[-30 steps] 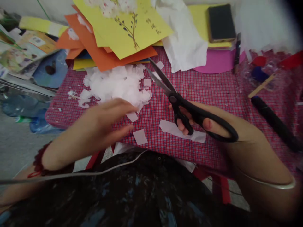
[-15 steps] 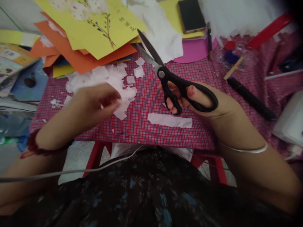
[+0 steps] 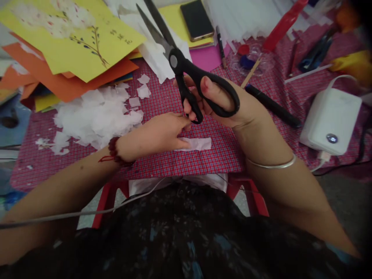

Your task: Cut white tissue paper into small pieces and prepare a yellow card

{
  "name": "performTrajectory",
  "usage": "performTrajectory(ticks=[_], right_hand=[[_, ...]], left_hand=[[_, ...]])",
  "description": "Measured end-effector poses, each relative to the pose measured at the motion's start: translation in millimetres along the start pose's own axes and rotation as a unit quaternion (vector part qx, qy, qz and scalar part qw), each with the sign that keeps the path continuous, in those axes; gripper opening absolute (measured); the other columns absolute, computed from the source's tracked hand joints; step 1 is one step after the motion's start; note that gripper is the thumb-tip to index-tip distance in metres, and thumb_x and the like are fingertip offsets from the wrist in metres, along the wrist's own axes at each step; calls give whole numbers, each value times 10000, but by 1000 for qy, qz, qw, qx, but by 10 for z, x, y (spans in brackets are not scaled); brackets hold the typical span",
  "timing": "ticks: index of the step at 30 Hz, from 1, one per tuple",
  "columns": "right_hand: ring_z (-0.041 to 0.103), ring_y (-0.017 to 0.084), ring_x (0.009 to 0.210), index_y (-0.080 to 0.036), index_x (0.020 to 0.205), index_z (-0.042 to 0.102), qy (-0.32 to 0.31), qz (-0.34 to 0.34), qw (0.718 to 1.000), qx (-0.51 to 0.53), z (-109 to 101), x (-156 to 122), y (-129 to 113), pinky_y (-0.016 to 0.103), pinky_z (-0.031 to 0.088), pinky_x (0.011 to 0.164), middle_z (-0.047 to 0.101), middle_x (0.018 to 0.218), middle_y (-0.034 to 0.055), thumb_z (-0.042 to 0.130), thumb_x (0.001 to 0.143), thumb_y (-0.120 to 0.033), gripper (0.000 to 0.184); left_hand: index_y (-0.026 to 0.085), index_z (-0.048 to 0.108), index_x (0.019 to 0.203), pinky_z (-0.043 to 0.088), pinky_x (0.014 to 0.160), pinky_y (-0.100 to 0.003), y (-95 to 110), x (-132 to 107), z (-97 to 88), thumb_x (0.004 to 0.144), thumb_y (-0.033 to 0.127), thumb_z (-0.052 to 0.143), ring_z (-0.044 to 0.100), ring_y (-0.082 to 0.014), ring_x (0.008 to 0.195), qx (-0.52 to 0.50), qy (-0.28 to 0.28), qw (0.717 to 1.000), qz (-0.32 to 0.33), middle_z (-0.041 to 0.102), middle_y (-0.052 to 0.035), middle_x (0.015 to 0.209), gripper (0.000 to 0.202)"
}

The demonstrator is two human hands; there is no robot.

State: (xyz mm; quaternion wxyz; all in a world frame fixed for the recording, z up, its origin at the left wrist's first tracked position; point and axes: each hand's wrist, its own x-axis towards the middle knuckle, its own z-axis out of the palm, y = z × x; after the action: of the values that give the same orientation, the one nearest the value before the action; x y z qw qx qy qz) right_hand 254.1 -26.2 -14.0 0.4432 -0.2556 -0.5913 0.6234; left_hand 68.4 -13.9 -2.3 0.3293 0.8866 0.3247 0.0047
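Observation:
My right hand (image 3: 221, 97) holds black-handled scissors (image 3: 188, 73), thumb through the large loop and fingers through the smaller one. The blades stand slightly apart and point away, up and left, over white tissue. My left hand (image 3: 162, 133) is over the near part of the cloth, thumb and fingers apart. Its thumb covers the left end of a white paper strip (image 3: 202, 143); whether it presses on it I cannot tell. Left of this hand lies a heap of small white paper pieces (image 3: 95, 118), with a few loose squares (image 3: 143, 91) beside it.
Yellow card with a flower picture (image 3: 116, 23) and orange paper (image 3: 69, 85) lie at the back left. A phone (image 3: 197, 19) rests on coloured paper. To the right are a black marker (image 3: 273, 106), a white power unit (image 3: 331, 116) and a red tube (image 3: 285, 25).
My left hand has moved right, from the paper heap to the strip's left end. My right hand still holds the scissors. The whole view has shifted, so the table's things sit further left.

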Motion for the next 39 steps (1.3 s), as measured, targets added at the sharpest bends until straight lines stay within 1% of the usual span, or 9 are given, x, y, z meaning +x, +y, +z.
performTrajectory(ticks=[5,9,11,15,18,21,23,28,39], right_hand=[[640,115,639,-145,990,565,31,21,999,4,-19,13,-35,217,493,577,643,755,-11,548,971,-511,367],[652,139,712,-181,985,555,26,28,997,64,-49,-7,1,269,538,681,651,827,3,652,858,-616,463],[640,148,726,-191,1035,561,7,22,996,81,-25,-54,31,300,546,720,645,852,5,707,806,-626,513],[634,179,865,-227,1310,520,-66,33,997,2,99,-169,82,324,536,800,646,985,47,648,895,-559,546],[625,197,940,-236,1432,437,-145,62,985,-62,242,-169,98,313,525,800,626,1101,89,657,882,-575,682],[610,194,948,-226,1456,403,-205,104,969,-87,453,-93,93,318,510,812,613,1088,95,637,907,-555,681],[595,185,925,-213,1453,399,-227,128,962,-84,600,-27,97,316,499,800,605,1068,91,628,916,-548,673],[584,172,891,-174,1406,426,-242,169,955,-41,820,152,171,302,485,759,607,1037,88,643,893,-579,688],[568,104,688,-181,1350,492,-186,189,964,-6,873,353,303,233,456,608,599,896,33,649,898,-562,611]], left_hand=[[198,520,576,315,608,-284,41,14,51,690,266,726,441,-139,605,-30,-33,999,0,516,6,639,245],[203,524,619,317,517,-252,67,-258,-49,793,291,665,439,-107,533,-197,-10,979,-60,521,22,595,241],[205,533,668,347,493,-230,29,-480,-151,832,316,658,471,-97,521,-296,34,950,-95,542,27,597,234],[197,524,705,442,535,-216,-146,-990,-397,794,283,707,574,-98,584,-436,183,871,-132,621,10,682,221],[186,562,751,515,625,-248,-312,-1345,-577,747,252,721,631,-116,653,-503,273,811,-124,673,-13,758,172],[170,610,792,524,630,-251,-467,-1601,-671,723,240,731,619,-107,626,-534,320,773,-123,699,-35,794,156],[169,612,778,517,606,-244,-560,-1690,-661,714,237,738,609,-104,602,-552,316,763,-118,692,-29,754,157],[155,591,744,512,600,-215,-757,-1711,-521,721,239,758,636,-105,634,-590,221,772,-82,682,-17,720,189],[136,623,804,501,608,-205,-1054,-1589,-511,790,208,702,620,-86,620,-631,192,749,-70,683,-20,768,108]])
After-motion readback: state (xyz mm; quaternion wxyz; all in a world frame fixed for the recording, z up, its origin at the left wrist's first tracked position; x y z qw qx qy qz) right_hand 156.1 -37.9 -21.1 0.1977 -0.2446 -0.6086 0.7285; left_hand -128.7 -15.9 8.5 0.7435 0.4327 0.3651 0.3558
